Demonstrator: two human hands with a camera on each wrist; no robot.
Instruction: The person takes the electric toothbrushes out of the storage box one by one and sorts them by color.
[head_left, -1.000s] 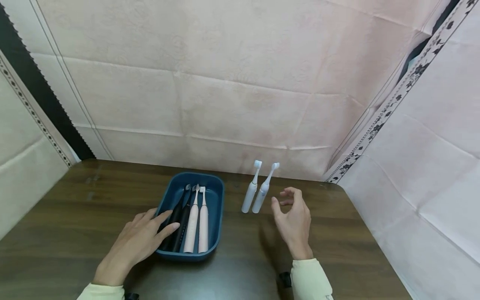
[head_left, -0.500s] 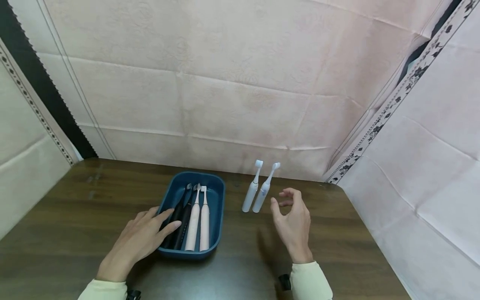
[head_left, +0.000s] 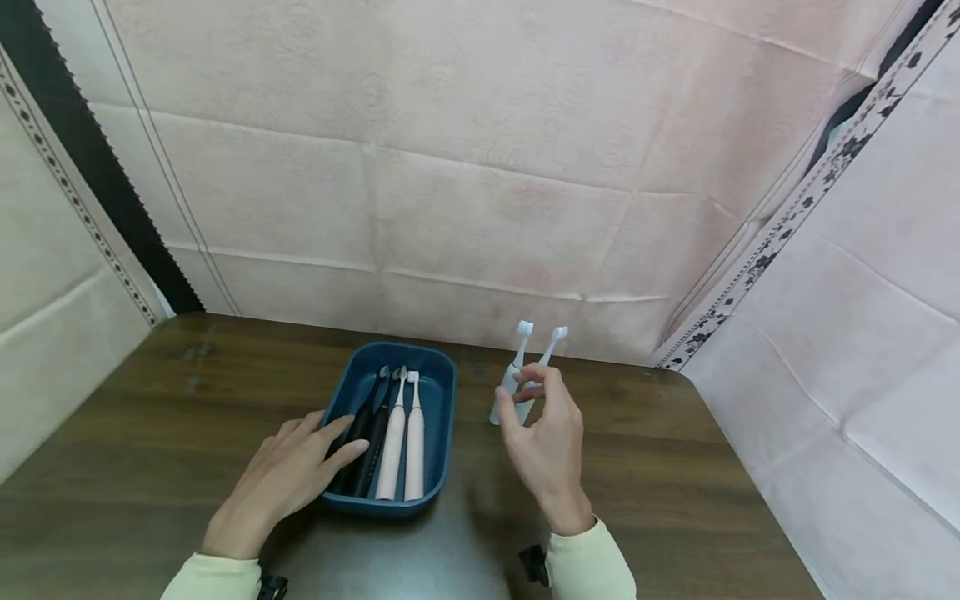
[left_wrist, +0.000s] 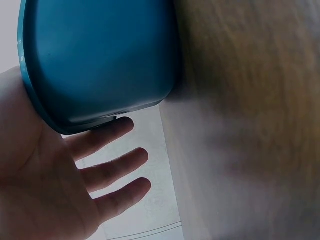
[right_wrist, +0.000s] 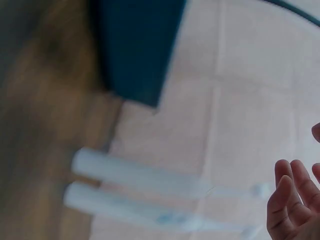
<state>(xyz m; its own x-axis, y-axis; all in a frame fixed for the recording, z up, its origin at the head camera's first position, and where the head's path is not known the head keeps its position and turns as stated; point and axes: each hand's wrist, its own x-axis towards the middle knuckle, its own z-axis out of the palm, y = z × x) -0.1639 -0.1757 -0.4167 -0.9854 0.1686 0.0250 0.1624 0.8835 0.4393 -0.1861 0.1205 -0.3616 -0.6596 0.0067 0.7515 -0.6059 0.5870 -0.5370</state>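
Note:
A dark blue tray (head_left: pixel 438 396) holds two black electric toothbrushes (head_left: pixel 358 442) and two white ones (head_left: pixel 402 442), lying side by side. My left hand (head_left: pixel 279 482) rests over its left rim, with thumb and index finger above the black toothbrushes. In the left wrist view, three slightly bent fingers reach down outside the tray wall. Right of the tray, two pale blue toothbrushes stand upright on the table, the left one (head_left: pixel 509 380) and the right one (head_left: pixel 558 335). Before them my right hand (head_left: pixel 551 450) hovers, thumb and index apart, holding nothing and partly hiding them.
The brown wooden table (head_left: pixel 690 500) has a back edge just behind the tray and the standing toothbrushes. A pale cloth (head_left: pixel 450 208) hangs behind it, and a white cloth panel (head_left: pixel 862 400) borders the right side.
My right hand has moved left, now in front of the two upright toothbrushes. The left hand and the tray keep their places, while the head view has shifted slightly.

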